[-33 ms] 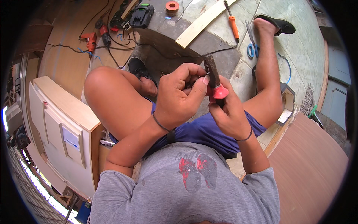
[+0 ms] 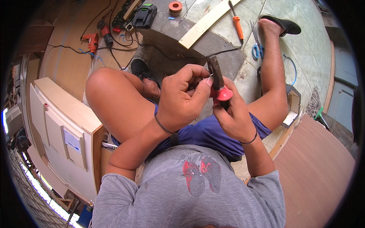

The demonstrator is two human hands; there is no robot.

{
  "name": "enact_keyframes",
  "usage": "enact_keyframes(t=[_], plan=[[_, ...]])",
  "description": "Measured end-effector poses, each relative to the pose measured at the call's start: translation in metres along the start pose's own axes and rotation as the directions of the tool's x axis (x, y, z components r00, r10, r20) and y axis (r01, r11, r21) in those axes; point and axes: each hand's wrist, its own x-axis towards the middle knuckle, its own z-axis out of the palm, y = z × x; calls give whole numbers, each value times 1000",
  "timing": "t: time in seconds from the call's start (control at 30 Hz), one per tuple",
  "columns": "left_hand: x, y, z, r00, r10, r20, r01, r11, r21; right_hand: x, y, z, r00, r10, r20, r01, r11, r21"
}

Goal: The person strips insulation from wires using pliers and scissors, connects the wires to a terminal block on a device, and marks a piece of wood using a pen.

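The right hand (image 2: pixel 237 117) is closed around red-handled pliers (image 2: pixel 216 74), held out over the lap; the left hand (image 2: pixel 184 97), curled, pinches a small thin piece (image 2: pixel 211 75) beside their jaws, mostly hidden. Far right lie blue-handled scissors (image 2: pixel 256 51) and an orange-handled tool (image 2: pixel 238 27).

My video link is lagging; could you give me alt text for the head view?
The right hand grips red-handled pliers, while the left hand pinches a tiny item, too small to identify, at their metal head. Beyond lie a wooden strip and blue-handled scissors.
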Motion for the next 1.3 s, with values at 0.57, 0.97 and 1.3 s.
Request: enact_keyframes(t=[0.57, 0.97, 1.3], plan=[[9, 27, -19, 950, -26, 310, -131, 872, 472, -3, -5, -6, 1000, -5, 18, 7, 996, -89], [9, 17, -28, 923, 47, 381, -204, 901, 383, -6, -11, -8, 998, -37, 60, 48, 978, -202], [9, 22, -31, 894, 74, 442, -253, 897, 361, -10, -9, -17, 983, -27, 179, 53, 989, -141]])
